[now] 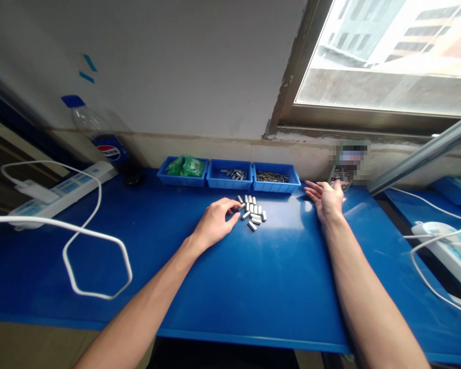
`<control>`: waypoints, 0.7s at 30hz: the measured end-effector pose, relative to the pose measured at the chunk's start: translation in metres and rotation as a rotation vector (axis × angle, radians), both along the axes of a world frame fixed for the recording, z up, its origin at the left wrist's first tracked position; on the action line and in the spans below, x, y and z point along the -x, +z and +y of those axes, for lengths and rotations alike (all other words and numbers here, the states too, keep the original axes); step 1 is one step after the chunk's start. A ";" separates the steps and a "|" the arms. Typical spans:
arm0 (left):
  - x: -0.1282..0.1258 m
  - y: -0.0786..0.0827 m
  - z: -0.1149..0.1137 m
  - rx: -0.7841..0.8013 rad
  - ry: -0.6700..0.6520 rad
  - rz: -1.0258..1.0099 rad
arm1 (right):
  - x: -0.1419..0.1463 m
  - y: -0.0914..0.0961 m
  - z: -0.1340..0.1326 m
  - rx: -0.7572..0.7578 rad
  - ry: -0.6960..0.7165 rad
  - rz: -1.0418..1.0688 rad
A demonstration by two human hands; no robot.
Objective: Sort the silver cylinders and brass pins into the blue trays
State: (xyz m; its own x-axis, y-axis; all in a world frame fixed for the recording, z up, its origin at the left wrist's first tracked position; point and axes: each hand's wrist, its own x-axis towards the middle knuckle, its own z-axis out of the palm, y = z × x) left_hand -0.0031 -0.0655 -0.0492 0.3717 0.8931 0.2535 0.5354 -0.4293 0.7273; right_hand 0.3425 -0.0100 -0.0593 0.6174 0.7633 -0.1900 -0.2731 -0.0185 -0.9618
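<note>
My left hand (214, 222) rests over the blue table at the left edge of a loose group of small silver metal cylinders (252, 208). Its thumb and fingers are apart, with the fingertips at the nearest cylinders; whether they touch one I cannot tell. Farther right, my right hand (327, 202) has its palm turned up and its fingers spread. The thumb of that hand lies against the lower part of a phone (344, 177) leaning on the wall, its screen partly blurred out.
Three blue bins stand along the wall: one with green packets (185, 166), one with metal cylinders (236, 174), one with thin metal pins (272, 177). At left are a cola bottle (109, 148), a power strip (67, 192) and a looping white cable (128, 264). Another power strip (445, 241) lies right.
</note>
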 end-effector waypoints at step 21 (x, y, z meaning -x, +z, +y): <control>0.001 0.000 -0.001 -0.007 0.002 0.020 | 0.004 -0.004 -0.003 -0.058 -0.004 -0.056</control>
State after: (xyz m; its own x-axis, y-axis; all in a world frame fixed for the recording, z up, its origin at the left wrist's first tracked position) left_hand -0.0042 -0.0661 -0.0495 0.3754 0.8919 0.2521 0.5508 -0.4335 0.7133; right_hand 0.3383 -0.0127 -0.0636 0.6286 0.7698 -0.1106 -0.2187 0.0385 -0.9750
